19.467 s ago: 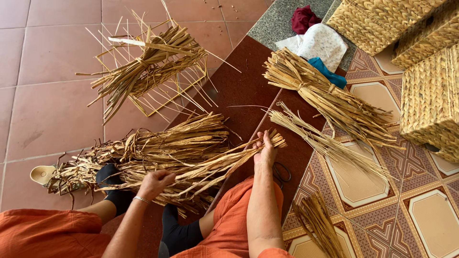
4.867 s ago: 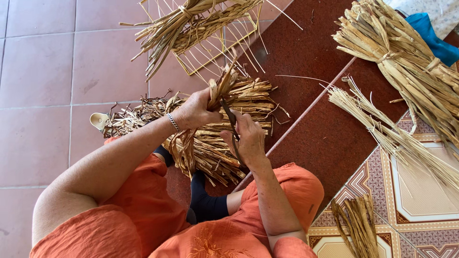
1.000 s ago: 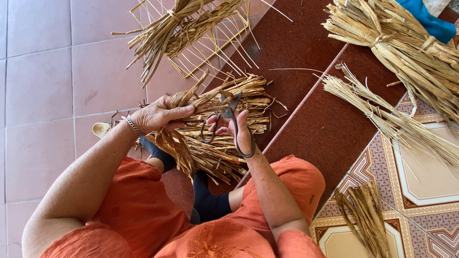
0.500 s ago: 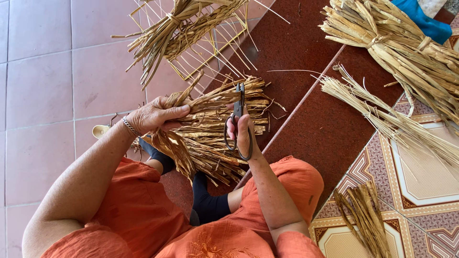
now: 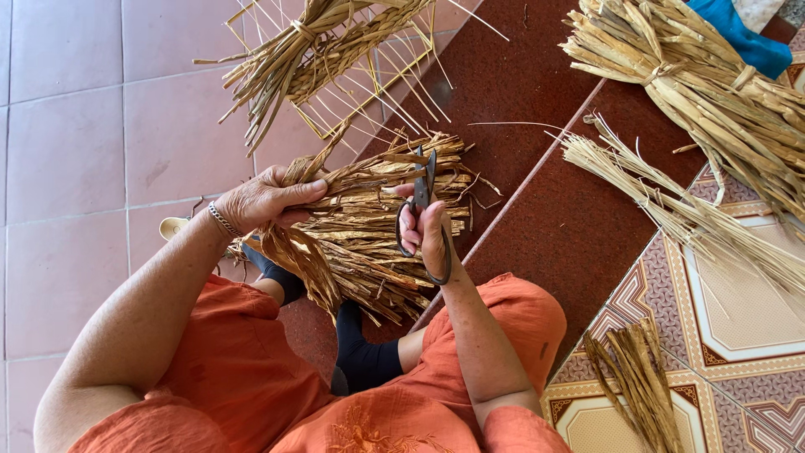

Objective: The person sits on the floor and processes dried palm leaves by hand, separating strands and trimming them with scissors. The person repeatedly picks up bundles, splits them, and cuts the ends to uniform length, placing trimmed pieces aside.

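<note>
The left hand [image 5: 267, 200] was clamped around a bundle [image 5: 369, 226] of dried, flat, tan straw strips, its fingers wrapped over the near end at about 9 o'clock of the bundle. A thin metal bracelet [image 5: 222, 220] sat on that wrist. The bundle lay roughly level above the person's lap, its cut ends pointing toward 3 o'clock, with loose strips hanging down toward 6 o'clock.

The right hand [image 5: 423, 235] held dark scissors [image 5: 422, 205], fingers through the large loop handles, grip closed on them. The blades pointed up toward 12 o'clock and looked nearly together, lying against the bundle's right end.

The person sat on the floor in orange clothes [image 5: 277, 403] with a dark legging [image 5: 360, 356] showing at the knee.

At 12 o'clock of the bundle, well apart from it, lay a half-woven straw frame [image 5: 335, 50] with thin ribs fanning out over the pink tiles [image 5: 75, 126]. At 2 o'clock, a large tied sheaf [image 5: 704, 84] rested on the dark red step [image 5: 553, 210], a blue cloth [image 5: 742, 38] just behind it. A thinner sheaf [image 5: 671, 210] lay just below, at 3 o'clock, reaching onto patterned tiles [image 5: 738, 335]. A small bunch [image 5: 641, 386] of strips lay at 5 o'clock, near the right knee.
</note>
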